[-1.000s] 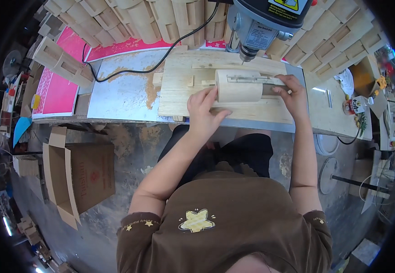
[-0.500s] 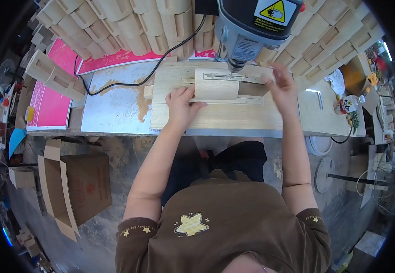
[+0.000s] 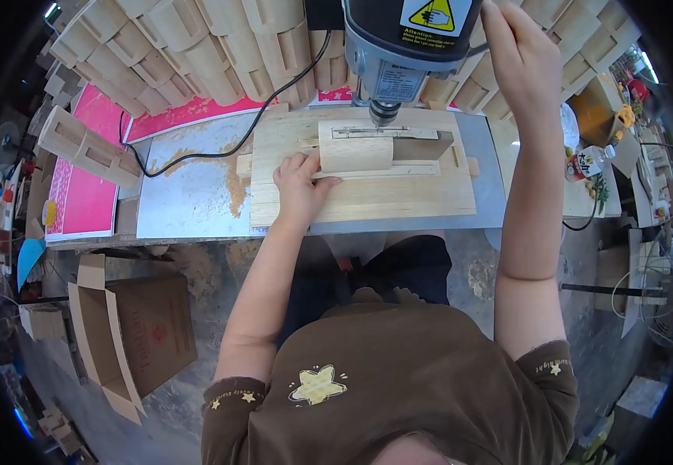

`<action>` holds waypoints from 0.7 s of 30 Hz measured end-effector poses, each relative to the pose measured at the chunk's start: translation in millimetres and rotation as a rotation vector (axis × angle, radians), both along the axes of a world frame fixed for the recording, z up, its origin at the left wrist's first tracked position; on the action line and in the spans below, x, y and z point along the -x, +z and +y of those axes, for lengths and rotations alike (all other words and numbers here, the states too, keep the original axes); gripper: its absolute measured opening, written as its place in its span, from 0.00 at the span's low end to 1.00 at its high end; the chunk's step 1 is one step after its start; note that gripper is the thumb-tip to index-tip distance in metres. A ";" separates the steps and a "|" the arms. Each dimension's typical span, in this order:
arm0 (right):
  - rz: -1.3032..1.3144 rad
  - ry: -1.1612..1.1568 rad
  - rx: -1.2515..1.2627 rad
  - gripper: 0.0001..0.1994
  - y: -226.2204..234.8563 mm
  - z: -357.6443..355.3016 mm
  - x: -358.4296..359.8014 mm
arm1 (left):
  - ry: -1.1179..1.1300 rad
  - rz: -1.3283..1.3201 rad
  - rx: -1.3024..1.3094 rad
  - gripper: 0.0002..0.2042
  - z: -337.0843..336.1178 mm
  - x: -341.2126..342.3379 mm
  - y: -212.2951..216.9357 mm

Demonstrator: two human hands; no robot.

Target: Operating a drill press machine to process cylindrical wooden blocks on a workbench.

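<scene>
"What was the biggest change?"
"Up at the drill press (image 3: 406,58). The right hand (image 3: 526,70), which had been at the right end of the work a second earlier, was raised beside the machine's head. Its fingers were bent, but I couldn't tell whether they gripped anything"
"And below the press?"
"The pale wooden board (image 3: 360,200) lay there, and on it the wooden cylinder (image 3: 354,157), on its side. A flat grey-brown panel (image 3: 429,147) stuck out past the cylinder's right end, with no hand on it any more"
"So what steadied the piece?"
"Only the left hand (image 3: 298,186) touched it. The fingers rested against the cylinder's left end and the thumb stretched out apart from them, not wrapped round anything. I took that to mean the placing was largely done and the right hand was now free for the machine"
"Anything smaller?"
"The drill chuck (image 3: 384,114) stood closer to the narrow strip (image 3: 360,133) on top of the cylinder than a second before. Whether the tip touched it was too small to tell"
</scene>
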State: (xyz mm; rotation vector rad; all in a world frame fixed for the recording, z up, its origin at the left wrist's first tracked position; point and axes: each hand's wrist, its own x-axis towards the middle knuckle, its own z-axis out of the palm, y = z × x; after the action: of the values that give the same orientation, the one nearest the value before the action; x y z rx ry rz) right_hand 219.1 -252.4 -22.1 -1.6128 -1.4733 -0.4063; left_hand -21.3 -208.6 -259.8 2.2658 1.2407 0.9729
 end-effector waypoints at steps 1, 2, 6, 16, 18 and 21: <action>0.000 0.005 0.002 0.10 -6.9 -11.1 5.3 | 0.005 0.000 0.002 0.26 -0.3 3.9 -1.9; -0.050 0.002 0.046 0.07 -14.8 -24.7 7.9 | 0.005 -0.010 -0.010 0.26 1.0 4.0 -4.3; 0.099 0.142 -0.081 0.04 -56.5 -52.0 29.0 | 0.018 -0.007 -0.028 0.26 2.1 5.4 -6.3; 0.054 0.185 -0.285 0.05 -158.6 -30.7 18.1 | 0.023 -0.016 -0.076 0.17 0.8 -3.5 2.4; 0.070 0.203 -0.268 0.04 -157.3 -33.5 17.3 | 0.007 -0.030 -0.099 0.17 2.4 -4.6 -0.7; -0.001 0.243 -0.268 0.03 -138.8 -37.2 12.1 | 0.025 -0.043 -0.151 0.17 0.3 -2.9 0.6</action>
State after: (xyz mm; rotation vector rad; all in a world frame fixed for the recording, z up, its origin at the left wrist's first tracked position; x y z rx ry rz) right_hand 207.0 -289.6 -160.9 -1.2085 -1.5234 -0.4443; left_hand -18.4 -208.4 -259.2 2.3338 1.2176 1.1551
